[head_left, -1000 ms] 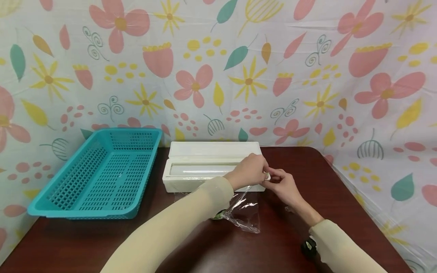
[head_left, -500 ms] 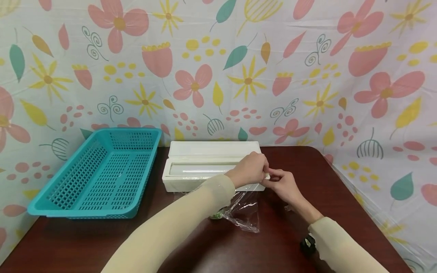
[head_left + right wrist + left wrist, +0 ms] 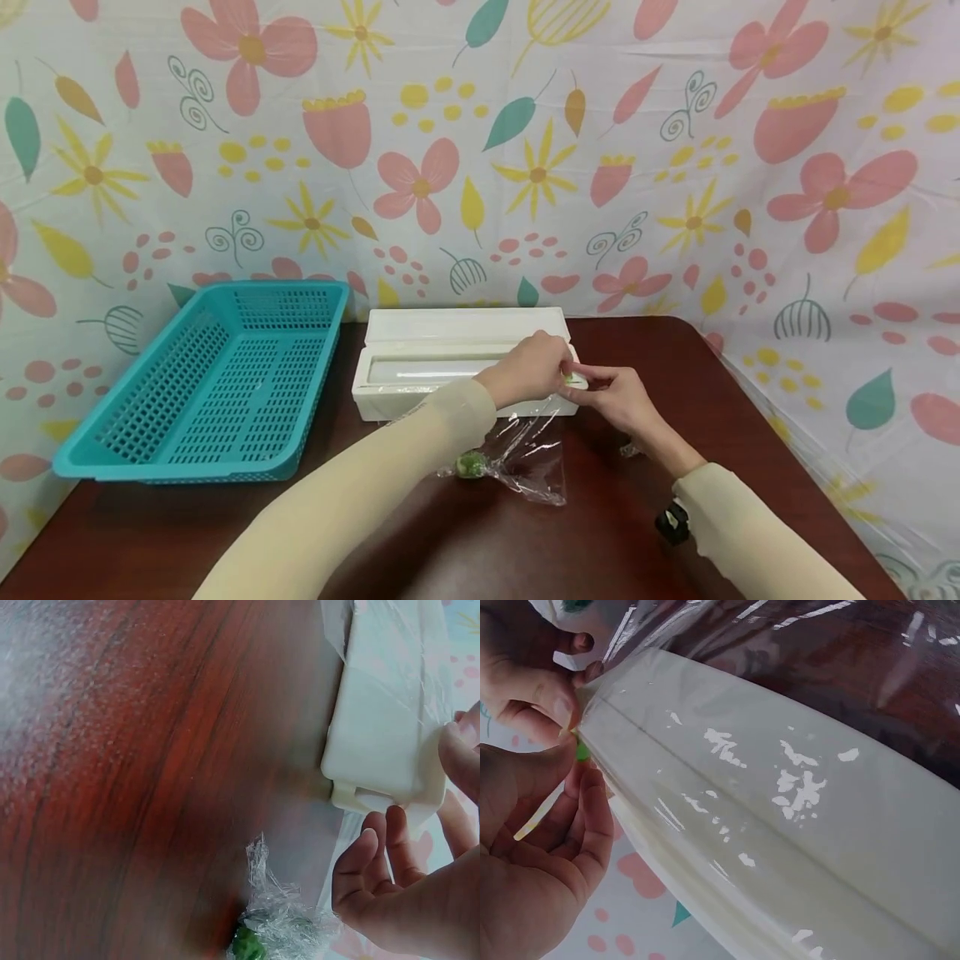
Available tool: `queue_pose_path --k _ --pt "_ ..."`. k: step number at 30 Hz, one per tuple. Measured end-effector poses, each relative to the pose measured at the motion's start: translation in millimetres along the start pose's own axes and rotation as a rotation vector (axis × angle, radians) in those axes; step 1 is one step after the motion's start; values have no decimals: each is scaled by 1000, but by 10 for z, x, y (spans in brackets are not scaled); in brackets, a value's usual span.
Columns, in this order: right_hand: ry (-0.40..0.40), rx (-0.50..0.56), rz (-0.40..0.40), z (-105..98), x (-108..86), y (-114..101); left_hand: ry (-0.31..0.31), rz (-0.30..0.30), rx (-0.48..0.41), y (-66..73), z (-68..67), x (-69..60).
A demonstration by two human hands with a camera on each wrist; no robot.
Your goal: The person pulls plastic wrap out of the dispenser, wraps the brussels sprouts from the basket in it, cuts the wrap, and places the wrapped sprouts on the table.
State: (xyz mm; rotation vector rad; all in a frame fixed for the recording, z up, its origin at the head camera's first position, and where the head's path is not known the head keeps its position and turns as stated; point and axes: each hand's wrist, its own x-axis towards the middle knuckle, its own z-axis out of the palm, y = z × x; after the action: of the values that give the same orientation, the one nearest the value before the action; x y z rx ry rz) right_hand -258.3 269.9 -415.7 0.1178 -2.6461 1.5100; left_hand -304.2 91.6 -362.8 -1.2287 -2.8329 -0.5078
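Observation:
A long white cling film dispenser [image 3: 390, 406] lies with its lid up and a roll inside. Clear cling film [image 3: 543, 458] stretches over it and down onto the table. My left hand [image 3: 528, 367] is at the dispenser's right end; in the left wrist view its thumb and finger pinch a small green-and-white piece [image 3: 582, 751]. My right hand [image 3: 618, 402] holds that same end, its fingers [image 3: 397, 836] against the end face in the right wrist view. A round green vegetable [image 3: 471, 465], its kind unclear, sits under the film's edge beyond my left forearm.
To the left stands a turquoise plastic basket [image 3: 309, 417] with slotted sides. Near my right wrist lies a green item in crumpled film [image 3: 249, 943], partly cut off. A flower-patterned curtain [image 3: 465, 125] hangs behind the dark red table [image 3: 525, 550].
The head view has shifted slightly, moving the scene left. Both hands stay at the dispenser's right end. My left forearm has moved aside a little, so more of the green vegetable shows.

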Motion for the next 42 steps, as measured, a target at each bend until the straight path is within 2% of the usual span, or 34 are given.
queue_pose_path --k 5,12,15,18,22,26,31,39,42 --pt "-10 -7 -6 30 -7 -8 -28 15 35 1 -5 -41" --pt "-27 6 40 -8 -11 -53 -70 31 88 -27 -60 -91" --pt "-36 4 42 -12 1 -70 -94 29 140 -90 -115 -169" --pt "-37 -2 57 -32 -3 -59 -109 53 193 -159 -156 -254" --pt "-52 -10 75 -45 -8 -33 -133 60 229 -248 -212 -379" --pt "-59 -19 79 -32 4 -31 -149 44 228 -339 -285 -511" --pt "-74 -16 97 -38 16 -47 -168 -5 196 -489 -380 -671" --pt "-86 -17 97 -51 32 -28 -137 -22 141 -709 -508 -952" --pt "-88 -10 110 -49 36 -20 -146 -34 132 -777 -565 -1041"
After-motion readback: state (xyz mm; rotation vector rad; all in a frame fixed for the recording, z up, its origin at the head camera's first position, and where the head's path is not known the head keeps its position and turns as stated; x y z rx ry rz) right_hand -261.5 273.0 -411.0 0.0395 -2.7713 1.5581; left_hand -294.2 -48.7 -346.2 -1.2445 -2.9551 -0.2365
